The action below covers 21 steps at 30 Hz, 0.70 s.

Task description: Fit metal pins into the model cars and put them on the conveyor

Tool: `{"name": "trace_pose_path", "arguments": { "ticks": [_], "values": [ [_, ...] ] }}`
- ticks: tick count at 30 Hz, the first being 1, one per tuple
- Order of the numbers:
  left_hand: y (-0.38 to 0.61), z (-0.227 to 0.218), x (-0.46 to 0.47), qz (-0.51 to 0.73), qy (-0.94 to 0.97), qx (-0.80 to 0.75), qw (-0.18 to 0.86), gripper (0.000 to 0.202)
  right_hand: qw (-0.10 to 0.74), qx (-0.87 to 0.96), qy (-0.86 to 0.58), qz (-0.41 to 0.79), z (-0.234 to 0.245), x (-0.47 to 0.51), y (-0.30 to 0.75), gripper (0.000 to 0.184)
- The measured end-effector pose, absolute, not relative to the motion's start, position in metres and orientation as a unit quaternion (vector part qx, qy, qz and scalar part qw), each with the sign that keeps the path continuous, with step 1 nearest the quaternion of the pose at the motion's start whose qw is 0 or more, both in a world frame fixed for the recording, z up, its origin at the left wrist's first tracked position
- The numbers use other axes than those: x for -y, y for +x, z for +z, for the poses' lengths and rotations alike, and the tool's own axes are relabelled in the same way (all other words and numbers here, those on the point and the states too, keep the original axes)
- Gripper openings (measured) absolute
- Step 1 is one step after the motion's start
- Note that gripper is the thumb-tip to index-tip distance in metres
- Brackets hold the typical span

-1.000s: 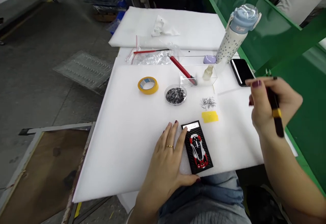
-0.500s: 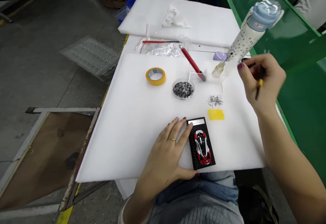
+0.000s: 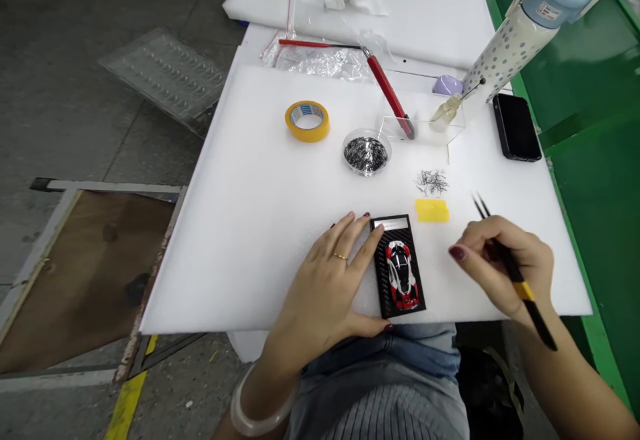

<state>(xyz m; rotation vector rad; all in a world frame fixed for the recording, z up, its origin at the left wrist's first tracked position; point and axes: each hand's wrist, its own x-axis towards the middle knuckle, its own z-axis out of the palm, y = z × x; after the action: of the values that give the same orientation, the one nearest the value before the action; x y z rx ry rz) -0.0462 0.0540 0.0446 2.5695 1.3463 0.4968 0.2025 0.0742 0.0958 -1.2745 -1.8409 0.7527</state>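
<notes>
My left hand (image 3: 327, 280) braces a black display base (image 3: 416, 273), index finger on its upper left corner and thumb at its lower edge. On that base is a small red, white and black model car (image 3: 401, 273). My right hand (image 3: 505, 263) grips black tweezers (image 3: 510, 270) with a yellow band; their tips are apart, pointing up and left, with nothing visible between them. Left of the tips lie a yellow piece of tape (image 3: 433, 211) and a loose pile of fine black bits (image 3: 432, 183). A round clear dish (image 3: 367, 152) holds many similar bits.
A yellow tape roll (image 3: 307, 121), a red-handled knife (image 3: 387, 90) and a small bottle with a needle (image 3: 447, 112) lie farther back. A black phone-like device (image 3: 517, 127) and a dotted water bottle (image 3: 515, 47) stand right, near the green partition (image 3: 590, 133).
My right hand has come down and toward me, turning the tweezers' tips forward and uncovering the black device. The view has tilted downward. My left hand stays at the base.
</notes>
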Motion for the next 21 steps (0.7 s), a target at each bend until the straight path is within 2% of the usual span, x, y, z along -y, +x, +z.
{"name": "trace_pose_path", "arguments": {
  "ticks": [7, 14, 21],
  "values": [
    [-0.047, 0.045, -0.054, 0.165, 0.868, -0.458, 0.098, 0.136, 0.363, 0.672, -0.57, 0.303, 0.093, -0.069, 0.225, 0.015],
    [-0.047, 0.044, -0.054, 0.16, 0.867, -0.46, 0.108, 0.136, 0.293, 0.745, -0.483, 0.355, 0.085, -0.068, 0.181, 0.02],
    [-0.048, 0.045, -0.054, 0.152, 0.867, -0.462, 0.114, 0.135, 0.353, 0.7, -0.544, 0.299, 0.097, -0.061, 0.203, 0.022]
  ]
}}
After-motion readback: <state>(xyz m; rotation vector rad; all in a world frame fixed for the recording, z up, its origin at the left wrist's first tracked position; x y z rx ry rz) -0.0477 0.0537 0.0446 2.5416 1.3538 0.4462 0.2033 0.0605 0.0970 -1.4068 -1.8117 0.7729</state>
